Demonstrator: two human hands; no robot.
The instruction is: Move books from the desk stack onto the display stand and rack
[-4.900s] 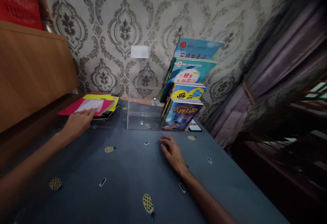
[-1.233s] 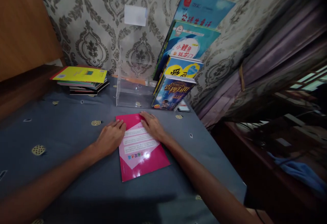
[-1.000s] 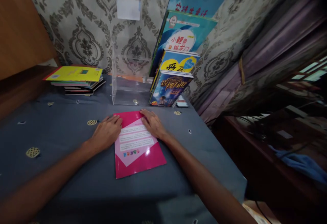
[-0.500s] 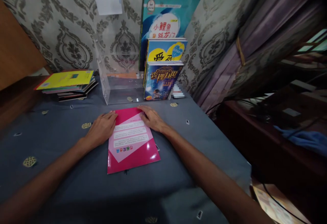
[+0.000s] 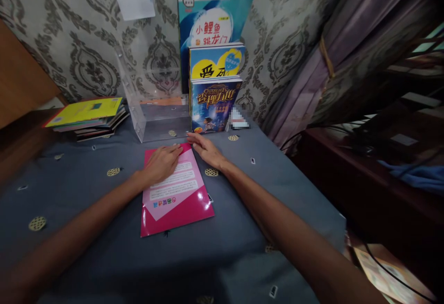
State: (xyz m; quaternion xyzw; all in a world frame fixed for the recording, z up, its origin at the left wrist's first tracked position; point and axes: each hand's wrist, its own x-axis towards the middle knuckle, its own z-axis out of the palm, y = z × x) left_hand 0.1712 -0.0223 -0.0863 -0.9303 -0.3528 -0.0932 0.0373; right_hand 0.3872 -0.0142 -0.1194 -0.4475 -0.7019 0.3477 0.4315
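Observation:
A pink book [image 5: 183,212] lies flat on the cloth-covered table, its printed text upside down to me. Across its upper part rests my left hand [image 5: 163,163], palm down with the fingers stretched toward the top right corner. My right hand [image 5: 208,152] is beside that corner, fingers extended toward the stand, holding nothing. Whether its thumb touches the book's edge I cannot tell. Just beyond the hands stands a clear acrylic book stand [image 5: 138,121]. Its right side bears a dark blue book [image 5: 215,107], a yellow-and-blue book [image 5: 208,61] and a teal book [image 5: 213,12].
A stack of books [image 5: 86,114] with a yellow one on top sits at the left back. Patterned wallpaper [image 5: 93,58] rises behind the stand. To the right hang a tied purple curtain [image 5: 307,86] and, lower, a dark cable [image 5: 378,267] beside the table's edge.
My left hand has slid from the book's left edge to the right over its top. The right hand has come off the book's right edge. The view has shifted slightly.

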